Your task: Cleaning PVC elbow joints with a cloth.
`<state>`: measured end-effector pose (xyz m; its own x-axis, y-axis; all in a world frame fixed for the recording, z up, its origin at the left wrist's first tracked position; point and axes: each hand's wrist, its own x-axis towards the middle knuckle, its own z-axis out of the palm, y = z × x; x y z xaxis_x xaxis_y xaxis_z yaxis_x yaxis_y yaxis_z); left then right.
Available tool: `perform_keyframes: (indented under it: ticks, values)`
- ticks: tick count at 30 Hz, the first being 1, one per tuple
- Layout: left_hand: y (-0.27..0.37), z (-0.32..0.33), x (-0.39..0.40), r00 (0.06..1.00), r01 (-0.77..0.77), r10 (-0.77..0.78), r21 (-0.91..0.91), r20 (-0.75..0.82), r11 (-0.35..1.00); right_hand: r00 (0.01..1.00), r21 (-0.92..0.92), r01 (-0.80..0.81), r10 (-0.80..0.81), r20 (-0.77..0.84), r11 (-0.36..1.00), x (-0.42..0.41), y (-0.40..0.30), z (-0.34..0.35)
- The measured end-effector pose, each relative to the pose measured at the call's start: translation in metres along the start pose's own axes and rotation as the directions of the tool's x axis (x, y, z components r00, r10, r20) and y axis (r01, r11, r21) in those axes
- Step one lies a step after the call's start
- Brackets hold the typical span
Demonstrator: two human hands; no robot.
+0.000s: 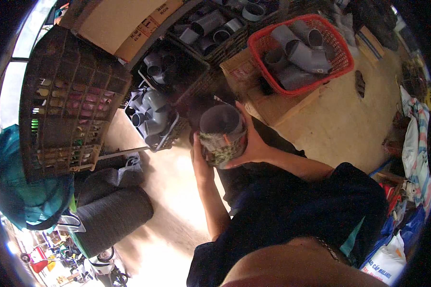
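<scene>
A grey, wide-mouthed cylindrical piece (222,132), perhaps a plastic pipe fitting, is held between my two hands at the centre of the view. Its open end faces up, and its side has a mottled greenish pattern. My left hand (202,158) grips its left side; the fingertips are partly in shadow. Around the right side and lower edge curls my right hand (255,143). Beyond it, to the upper right, grey plastic pipe elbows (309,57) fill a red plastic basket (348,68). More grey fittings (156,111) lie in a light-rimmed basket to the left.
Dark crates (201,77) with grey fittings line the top. A tall dark slatted crate (61,75) stands left, below a cardboard box (118,25). Flattened cardboard (269,104) lies under the red basket. A dark ribbed roll (115,219) is lower left; sacks (388,258) lie at right.
</scene>
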<state>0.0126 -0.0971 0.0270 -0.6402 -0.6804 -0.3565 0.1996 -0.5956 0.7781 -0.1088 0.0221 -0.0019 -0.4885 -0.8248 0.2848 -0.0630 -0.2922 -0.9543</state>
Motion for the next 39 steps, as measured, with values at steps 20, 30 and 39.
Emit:
perform_keyframes:
  ticks: [20, 30, 39]
  values:
    - [-0.042, 0.039, -0.031, 0.858, -0.512, 0.316, 0.648, 0.404, 0.563, 0.970, 0.917, -0.191, 0.208, 0.123, 0.350, -0.016, 0.063, -0.046]
    - [-0.042, 0.033, -0.020, 0.987, -0.086, 0.003, 0.505, 0.163, 0.859, 0.871, 0.777, -0.249, 0.485, -0.082, 0.578, -0.035, 0.060, -0.040]
    - [-0.045, 0.048, -0.041, 0.862, -0.483, 0.284, 0.511, 0.419, 0.711, 0.881, 0.989, -0.103, 0.470, 0.041, 0.109, -0.021, 0.059, -0.060]
